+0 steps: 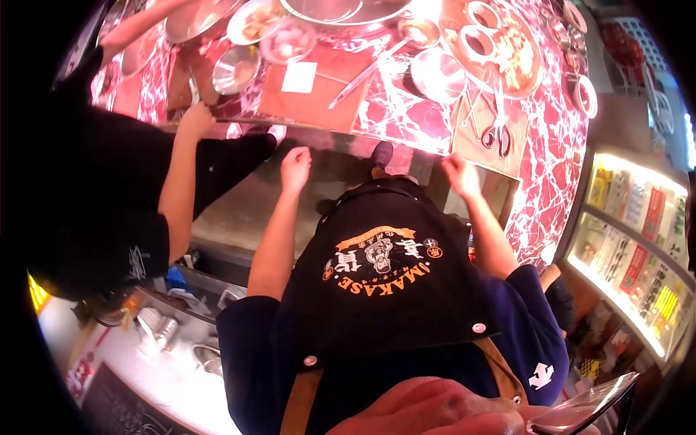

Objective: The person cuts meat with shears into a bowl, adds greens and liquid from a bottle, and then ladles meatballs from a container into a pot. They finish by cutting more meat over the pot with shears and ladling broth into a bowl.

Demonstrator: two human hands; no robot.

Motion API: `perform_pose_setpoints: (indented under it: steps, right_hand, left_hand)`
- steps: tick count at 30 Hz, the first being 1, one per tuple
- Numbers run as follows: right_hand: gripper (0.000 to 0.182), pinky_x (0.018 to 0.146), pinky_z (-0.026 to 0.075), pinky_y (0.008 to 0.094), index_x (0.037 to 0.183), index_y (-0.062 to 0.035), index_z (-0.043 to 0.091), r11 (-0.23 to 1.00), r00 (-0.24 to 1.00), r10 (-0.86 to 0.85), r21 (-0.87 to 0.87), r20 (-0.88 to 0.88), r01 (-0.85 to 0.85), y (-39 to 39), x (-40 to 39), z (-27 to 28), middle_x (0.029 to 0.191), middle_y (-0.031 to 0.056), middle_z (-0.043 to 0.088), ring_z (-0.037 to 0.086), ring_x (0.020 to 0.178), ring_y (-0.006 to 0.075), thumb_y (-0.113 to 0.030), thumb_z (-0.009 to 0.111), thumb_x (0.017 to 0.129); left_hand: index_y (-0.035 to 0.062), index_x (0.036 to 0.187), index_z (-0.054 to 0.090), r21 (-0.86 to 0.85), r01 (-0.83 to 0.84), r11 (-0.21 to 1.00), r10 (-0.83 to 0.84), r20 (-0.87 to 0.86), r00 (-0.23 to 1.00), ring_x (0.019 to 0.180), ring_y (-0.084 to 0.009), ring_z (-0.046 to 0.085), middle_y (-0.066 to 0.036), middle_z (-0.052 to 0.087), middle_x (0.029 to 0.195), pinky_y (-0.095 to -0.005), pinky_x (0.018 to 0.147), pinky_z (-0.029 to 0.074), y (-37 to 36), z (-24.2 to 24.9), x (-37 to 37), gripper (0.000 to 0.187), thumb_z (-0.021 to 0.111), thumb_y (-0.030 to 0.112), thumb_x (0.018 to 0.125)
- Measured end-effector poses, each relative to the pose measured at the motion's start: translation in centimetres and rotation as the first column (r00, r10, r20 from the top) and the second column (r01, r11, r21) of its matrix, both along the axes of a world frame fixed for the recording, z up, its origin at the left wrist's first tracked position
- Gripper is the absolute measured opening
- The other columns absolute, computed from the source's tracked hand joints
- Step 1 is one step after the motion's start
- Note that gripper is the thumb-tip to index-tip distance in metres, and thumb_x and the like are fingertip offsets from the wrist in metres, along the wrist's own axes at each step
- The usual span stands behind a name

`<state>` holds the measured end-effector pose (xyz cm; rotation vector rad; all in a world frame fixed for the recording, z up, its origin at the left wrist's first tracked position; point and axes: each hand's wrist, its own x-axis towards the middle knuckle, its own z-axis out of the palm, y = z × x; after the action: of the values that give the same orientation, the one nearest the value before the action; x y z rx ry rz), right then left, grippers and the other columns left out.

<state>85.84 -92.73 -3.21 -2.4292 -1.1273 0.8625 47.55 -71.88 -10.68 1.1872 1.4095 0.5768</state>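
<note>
My left hand (pixel 296 170) is held in front of the counter's edge, fingers curled closed, with nothing visible in it. My right hand (pixel 462 176), also curled closed, is by the counter's edge, and nothing shows in it. Nearest to the right hand is a brown mat (pixel 513 145) with scissors (pixel 496 134) on it. Beyond my left hand lies another brown mat (pixel 279 101) with a white square of paper (pixel 299 77). A long-handled utensil (pixel 362 78) slants between the mats. A metal pot (pixel 438 75) stands near the right mat.
A co-worker's hand (pixel 196 116) is at the counter on the left, by a metal bowl (pixel 236 70). A large round tray (pixel 533 54) of food and bowls sits at the back right. A lit display case (pixel 638 239) stands to the right.
</note>
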Motion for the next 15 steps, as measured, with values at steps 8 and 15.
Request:
perform_pose_setpoints:
  steps: [8,15]
  right_hand:
    - [0.026,0.078,0.050,0.0422,0.093,-0.0026,0.064,0.943,0.928,-0.321,0.153,0.188,0.295,0.2,14.9,-0.3,0.087,0.0175,0.067,0.065,0.084,0.0355,-0.026,0.065,0.083]
    - [0.043,0.088,0.047,0.0462,0.109,0.0016,0.057,0.970,0.940,-0.238,0.113,0.243,0.216,0.3,15.4,-2.1,0.103,0.0202,0.060,0.059,0.098,0.0387,-0.018,0.073,0.073]
  left_hand:
    - [0.0040,0.097,0.067,0.090,0.739,0.668,-0.744,0.127,0.656,0.081,-0.0231,0.067,-0.013,0.069,0.089,-0.0379,0.072,0.053,-1.2,8.8,28.1,0.020,0.059,0.020,0.088]
    - [-0.0137,0.118,0.053,0.125,0.944,0.304,-0.646,-0.702,0.301,0.083,-0.0244,0.071,-0.019,0.070,0.096,-0.0405,0.064,0.056,-4.4,2.1,43.0,0.044,0.052,0.015,0.084]
